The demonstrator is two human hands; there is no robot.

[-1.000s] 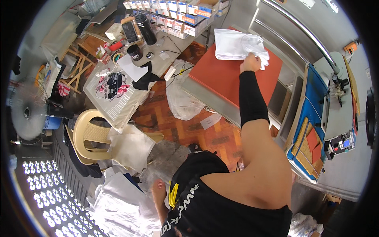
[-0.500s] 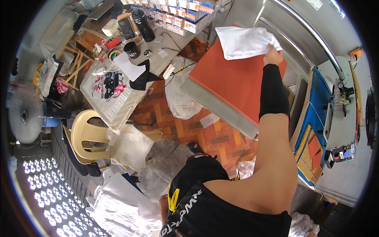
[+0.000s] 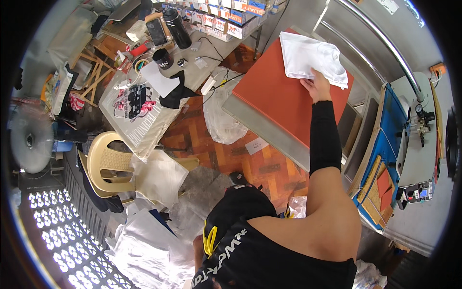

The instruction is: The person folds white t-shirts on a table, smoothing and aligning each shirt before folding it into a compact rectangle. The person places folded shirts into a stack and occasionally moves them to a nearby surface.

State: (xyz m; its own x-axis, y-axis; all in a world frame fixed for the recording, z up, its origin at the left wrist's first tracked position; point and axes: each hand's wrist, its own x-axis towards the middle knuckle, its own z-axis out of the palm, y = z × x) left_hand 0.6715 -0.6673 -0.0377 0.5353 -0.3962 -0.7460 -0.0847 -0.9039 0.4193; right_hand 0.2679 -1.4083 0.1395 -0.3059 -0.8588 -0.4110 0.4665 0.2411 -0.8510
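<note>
My right hand (image 3: 317, 85), at the end of a black sleeve, reaches out over an orange pad (image 3: 276, 94) on a metal-edged press table. Its fingers close on the near edge of a folded white garment (image 3: 308, 58) that lies at the pad's far corner. My left hand is hidden: the arm hangs down beside my black shirt (image 3: 260, 250).
A cluttered worktable (image 3: 144, 120) with a printed sheet, a black cup and a dark bottle stands at the left. Near it are a cream plastic chair (image 3: 108, 164), a clear plastic bag (image 3: 221, 120) and a fan (image 3: 29, 142). Machine parts with blue panels (image 3: 390, 144) are at the right. White cloth (image 3: 144, 250) is piled on the floor.
My head has turned, so the pad and garment sit differently in view. My right hand stays at the garment's near edge, and the garment looks slightly more spread.
</note>
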